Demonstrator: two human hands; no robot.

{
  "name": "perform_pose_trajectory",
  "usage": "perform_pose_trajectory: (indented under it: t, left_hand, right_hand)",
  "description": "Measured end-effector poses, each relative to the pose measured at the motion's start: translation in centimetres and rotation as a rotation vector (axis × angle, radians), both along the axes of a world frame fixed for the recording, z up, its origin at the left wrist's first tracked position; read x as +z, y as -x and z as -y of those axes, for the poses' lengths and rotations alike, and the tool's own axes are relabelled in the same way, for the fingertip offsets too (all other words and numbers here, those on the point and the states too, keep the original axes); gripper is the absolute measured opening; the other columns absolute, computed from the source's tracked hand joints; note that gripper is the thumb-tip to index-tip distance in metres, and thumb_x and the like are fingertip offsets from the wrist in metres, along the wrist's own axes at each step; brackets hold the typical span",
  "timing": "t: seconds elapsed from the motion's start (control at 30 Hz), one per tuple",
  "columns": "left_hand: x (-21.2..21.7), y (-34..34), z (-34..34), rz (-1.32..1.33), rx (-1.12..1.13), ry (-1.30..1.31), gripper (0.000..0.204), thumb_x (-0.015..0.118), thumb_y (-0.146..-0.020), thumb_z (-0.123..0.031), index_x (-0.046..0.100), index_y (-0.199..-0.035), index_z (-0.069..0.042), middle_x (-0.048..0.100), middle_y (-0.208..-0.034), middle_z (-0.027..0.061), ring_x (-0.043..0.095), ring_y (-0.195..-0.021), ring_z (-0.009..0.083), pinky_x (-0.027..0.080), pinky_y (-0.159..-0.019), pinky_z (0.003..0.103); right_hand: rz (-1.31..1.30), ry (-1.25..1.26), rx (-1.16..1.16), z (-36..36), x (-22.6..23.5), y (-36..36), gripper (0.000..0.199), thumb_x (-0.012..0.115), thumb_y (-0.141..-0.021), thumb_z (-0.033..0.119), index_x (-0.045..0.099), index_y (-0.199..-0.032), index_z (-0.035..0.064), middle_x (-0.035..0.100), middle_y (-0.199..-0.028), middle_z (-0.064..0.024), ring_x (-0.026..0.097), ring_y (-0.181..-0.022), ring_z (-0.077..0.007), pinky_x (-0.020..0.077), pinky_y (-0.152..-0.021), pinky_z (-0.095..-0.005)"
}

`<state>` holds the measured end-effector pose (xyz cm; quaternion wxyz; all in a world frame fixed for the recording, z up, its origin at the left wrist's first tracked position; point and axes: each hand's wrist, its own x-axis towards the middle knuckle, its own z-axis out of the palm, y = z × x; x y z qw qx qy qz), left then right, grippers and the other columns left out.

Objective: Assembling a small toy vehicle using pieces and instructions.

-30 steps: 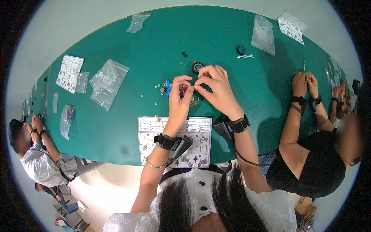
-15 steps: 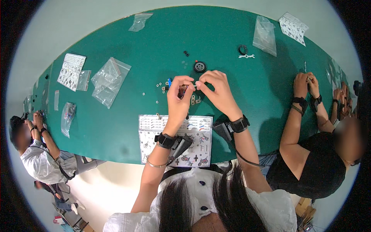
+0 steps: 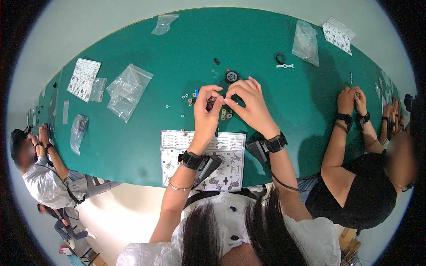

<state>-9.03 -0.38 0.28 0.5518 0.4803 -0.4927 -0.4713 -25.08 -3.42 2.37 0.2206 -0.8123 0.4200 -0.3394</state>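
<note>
Above the green table, my left hand is closed around a small dark reddish model part, mostly covered by the fingers. My right hand comes in from the right with thumb and index finger pinched, their tips touching the left thumb and fingertips; whatever lies in that pinch is too small and hidden to name. Just beyond the hands stands a black toy wheel with a grey hub and a red-orange piece at its edge. Beneath and beside the hands lie tan drilled connector pieces, a blue piece and several small white nuts.
A printed instruction sheet lies at the near edge under my left forearm. Farther off are clear plastic bags, a black tyre ring and a small white wrench. Co-workers sit left and right, one's hands at the right.
Both hands stay almost in place. The right thumb and index fingertips have shifted slightly at the left fingertips, and the small white bit glimpsed between them is now hidden. The view has moved slightly.
</note>
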Motion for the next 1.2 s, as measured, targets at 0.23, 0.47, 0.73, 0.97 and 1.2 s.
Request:
perform_pose_trajectory:
  t: [0.23,0.47,0.73,0.97,1.2]
  left_hand:
    - [0.3,0.4,0.1,0.002,-0.011,0.088,0.024,0.059,-0.09,0.001,0.055,-0.113,-0.005,0.055,-0.086,-0.0015,0.05,-0.081,0.0064,0.038,-0.072,0.022]
    - [0.7,0.6,0.1,0.046,0.026,0.051,0.023,0.06,-0.09,0.0,0.056,-0.112,-0.005,0.054,-0.085,-0.0019,0.047,-0.078,0.0063,0.036,-0.07,0.022]
    - [0.5,0.6,-0.1,0.056,0.004,0.001,0.02,0.06,-0.091,-0.002,0.057,-0.11,-0.005,0.053,-0.082,-0.0025,0.047,-0.075,0.0065,0.035,-0.066,0.023]
    - [0.4,0.6,-0.1,0.0,-0.02,0.019,0.021,0.058,-0.091,-0.001,0.056,-0.112,-0.005,0.053,-0.086,-0.0012,0.048,-0.077,0.0068,0.036,-0.068,0.022]
    - [0.6,0.7,-0.1,0.039,0.023,0.03,0.021,0.06,-0.091,-0.003,0.056,-0.111,-0.006,0.052,-0.087,-0.0027,0.046,-0.079,0.0048,0.036,-0.067,0.021]
  right_hand:
    - [0.038,-0.167,0.012,0.0,-1.2,0.4,0.019,0.06,-0.093,0.027,0.062,-0.091,0.0082,0.063,-0.089,-0.0049,0.058,-0.095,-0.0252,0.0309,-0.104,-0.0474]
    - [0.105,-0.153,0.02,-0.1,-0.4,0.5,0.012,0.063,-0.09,0.022,0.062,-0.092,0.0096,0.064,-0.09,-0.0024,0.058,-0.095,-0.0238,0.029,-0.106,-0.0464]
    - [0.033,-0.063,0.006,0.0,-0.1,0.5,0.015,0.069,-0.086,0.024,0.063,-0.094,0.0128,0.063,-0.097,-0.0038,0.057,-0.105,-0.0254,0.0283,-0.107,-0.0513]
    - [0.057,-0.204,0.019,0.0,-0.9,0.8,0.014,0.063,-0.091,0.024,0.064,-0.091,0.0106,0.064,-0.095,-0.0039,0.058,-0.102,-0.0255,0.0281,-0.107,-0.0476]
    - [0.079,-0.169,0.05,0.2,-0.6,0.9,0.012,0.064,-0.09,0.023,0.065,-0.091,0.0112,0.063,-0.093,-0.0022,0.057,-0.098,-0.024,0.0287,-0.105,-0.0471]
